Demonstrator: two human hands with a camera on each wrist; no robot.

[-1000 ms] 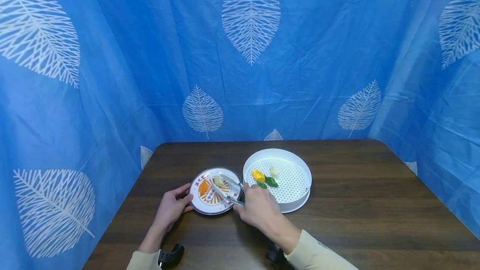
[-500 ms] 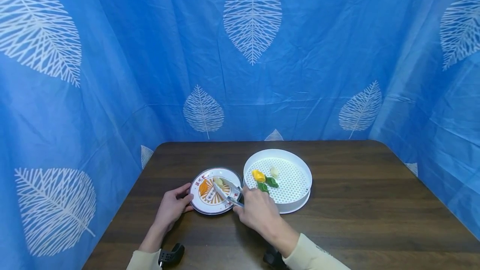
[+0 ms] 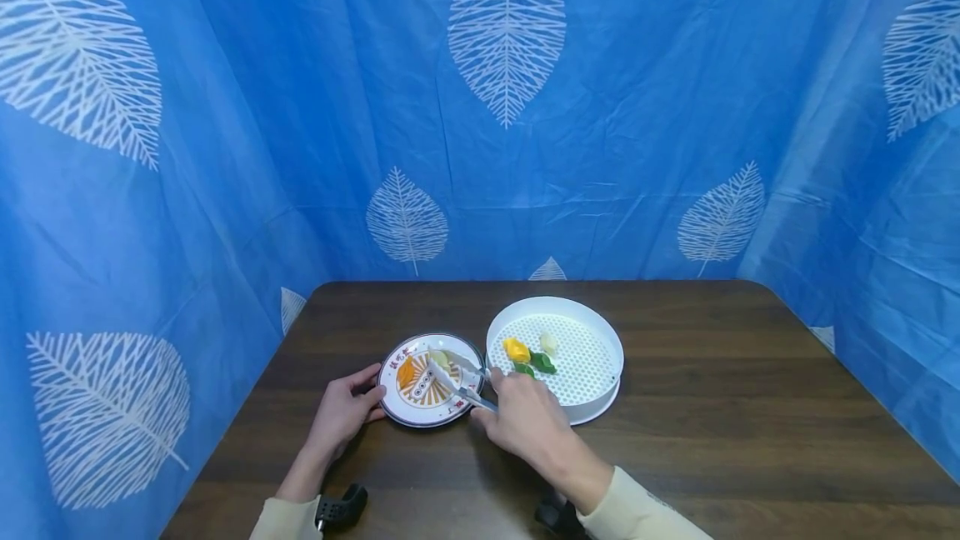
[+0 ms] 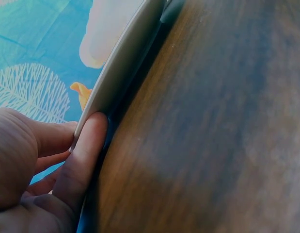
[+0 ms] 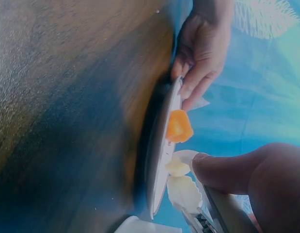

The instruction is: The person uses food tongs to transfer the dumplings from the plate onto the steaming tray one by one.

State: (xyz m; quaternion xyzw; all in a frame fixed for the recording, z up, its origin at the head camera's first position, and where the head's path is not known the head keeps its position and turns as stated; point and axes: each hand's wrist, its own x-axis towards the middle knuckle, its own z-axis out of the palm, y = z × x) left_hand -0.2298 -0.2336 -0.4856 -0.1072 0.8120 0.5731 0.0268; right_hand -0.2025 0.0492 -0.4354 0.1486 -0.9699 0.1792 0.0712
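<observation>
A patterned white plate [image 3: 397, 408] sits on the table with an orange food piece [image 3: 406, 373] and a pale yellow piece [image 3: 438, 359] on it. At the plate's left edge my left hand [image 3: 341, 411] pinches the rim between thumb and fingers, which the left wrist view [image 4: 53, 160] shows up close. My right hand [image 3: 525, 419] grips metal tongs [image 3: 472, 397] over the plate's right side. Their two spread tips reach to either side of the pale piece. In the right wrist view, the scalloped tong end [image 5: 184, 193] is right by the pale piece [image 5: 178, 167].
Just right of the plate stands a round white steamer basket [image 3: 588, 377] with a perforated base. It holds a yellow piece [image 3: 516, 349], green pieces [image 3: 542, 362] and a pale piece [image 3: 548, 344]. Brown table [image 3: 712, 407] extends to the right; a blue curtain [image 3: 630, 148] hangs behind.
My right hand has shifted slightly right with the tongs, and the tong tips have moved a little about the pale piece. My left hand stays on the rim.
</observation>
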